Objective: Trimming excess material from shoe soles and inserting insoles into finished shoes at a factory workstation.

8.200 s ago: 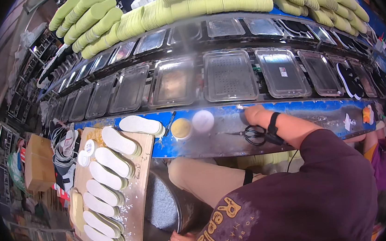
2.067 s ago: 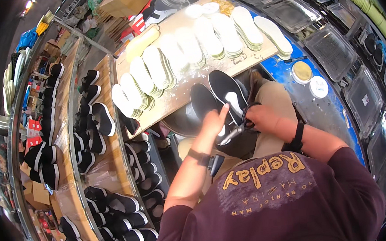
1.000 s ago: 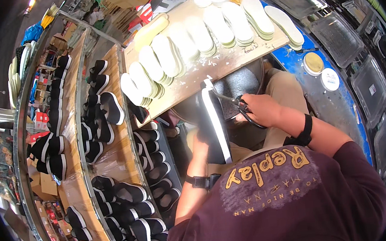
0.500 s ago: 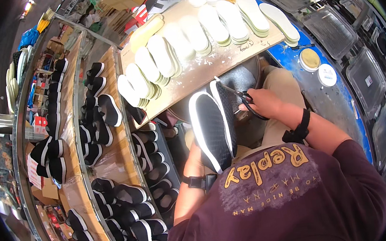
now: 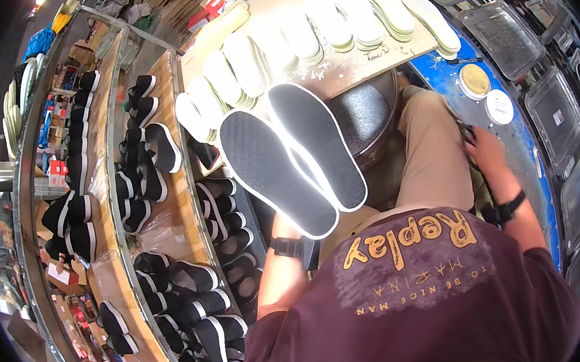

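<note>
A pair of black shoes with grey soles and white edges is held up side by side, the left shoe and right shoe both with soles facing me. My left hand grips them from behind; its fingers are hidden by the soles. Over at the right, beside the blue bench, my right hand is closed around the scissors, of which only a dark part shows. Behind the shoes, a board carries several stacks of pale insoles.
Racks on the left bear many black shoes with white edges. A round dark basin sits below the board. On the blue bench are an open round tin, a white lid and a marker. Clear plastic trays line the far right.
The shoes have turned so their soles face me and moved slightly left. My right hand has drawn the scissors away from them, rightward to the blue bench.
</note>
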`<state>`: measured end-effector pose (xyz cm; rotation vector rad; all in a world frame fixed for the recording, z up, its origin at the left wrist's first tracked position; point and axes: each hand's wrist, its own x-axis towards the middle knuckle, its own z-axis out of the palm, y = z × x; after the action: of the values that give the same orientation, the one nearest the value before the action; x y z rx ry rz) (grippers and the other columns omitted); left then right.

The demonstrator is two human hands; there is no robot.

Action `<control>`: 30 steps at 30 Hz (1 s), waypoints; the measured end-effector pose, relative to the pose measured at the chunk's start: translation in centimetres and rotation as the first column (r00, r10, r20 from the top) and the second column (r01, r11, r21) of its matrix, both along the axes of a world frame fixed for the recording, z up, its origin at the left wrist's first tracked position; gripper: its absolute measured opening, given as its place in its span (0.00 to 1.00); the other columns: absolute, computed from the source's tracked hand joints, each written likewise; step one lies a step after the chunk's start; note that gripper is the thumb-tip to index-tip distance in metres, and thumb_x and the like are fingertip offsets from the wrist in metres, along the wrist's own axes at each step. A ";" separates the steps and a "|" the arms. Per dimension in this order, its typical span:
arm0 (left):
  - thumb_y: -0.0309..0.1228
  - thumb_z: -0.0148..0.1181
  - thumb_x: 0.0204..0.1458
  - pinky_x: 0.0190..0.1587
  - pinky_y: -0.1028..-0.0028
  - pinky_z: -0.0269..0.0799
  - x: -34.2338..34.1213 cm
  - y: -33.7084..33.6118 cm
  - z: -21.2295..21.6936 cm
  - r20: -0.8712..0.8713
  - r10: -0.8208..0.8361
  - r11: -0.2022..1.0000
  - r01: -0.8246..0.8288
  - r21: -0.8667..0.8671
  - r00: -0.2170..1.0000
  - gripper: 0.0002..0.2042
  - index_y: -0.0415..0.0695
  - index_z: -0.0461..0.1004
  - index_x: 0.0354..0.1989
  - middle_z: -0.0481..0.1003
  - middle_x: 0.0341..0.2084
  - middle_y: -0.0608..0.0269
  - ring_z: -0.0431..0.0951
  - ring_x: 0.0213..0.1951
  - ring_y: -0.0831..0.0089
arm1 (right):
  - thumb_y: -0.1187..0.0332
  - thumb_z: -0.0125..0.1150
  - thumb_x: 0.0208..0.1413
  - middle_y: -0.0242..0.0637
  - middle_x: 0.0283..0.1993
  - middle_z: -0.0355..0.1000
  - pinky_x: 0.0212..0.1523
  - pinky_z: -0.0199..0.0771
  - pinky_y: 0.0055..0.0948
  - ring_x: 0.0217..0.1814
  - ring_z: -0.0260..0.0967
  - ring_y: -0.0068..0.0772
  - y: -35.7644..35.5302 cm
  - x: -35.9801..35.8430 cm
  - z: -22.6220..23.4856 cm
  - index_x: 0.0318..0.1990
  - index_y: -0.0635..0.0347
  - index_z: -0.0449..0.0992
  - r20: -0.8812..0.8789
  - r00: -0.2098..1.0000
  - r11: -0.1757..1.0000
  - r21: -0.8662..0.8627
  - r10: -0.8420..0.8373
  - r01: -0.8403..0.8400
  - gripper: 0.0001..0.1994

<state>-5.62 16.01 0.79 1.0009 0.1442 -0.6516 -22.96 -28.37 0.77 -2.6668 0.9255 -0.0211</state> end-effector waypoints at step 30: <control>0.32 0.69 0.39 0.48 0.61 0.69 23.9 -29.1 4.6 0.424 -0.905 0.379 -0.532 0.757 -0.041 0.19 0.38 0.75 0.40 0.75 0.39 0.51 0.73 0.45 0.54 | 0.63 0.72 0.36 0.41 0.39 0.71 0.48 0.68 0.39 0.47 0.66 0.46 -1.6 33.0 0.8 0.33 0.61 0.78 0.366 0.755 0.839 -0.249 0.544 -0.484 0.16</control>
<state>18.33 -13.09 5.41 2.5434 -1.3926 0.1556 10.05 -29.98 1.54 -2.7775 0.0309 -0.5370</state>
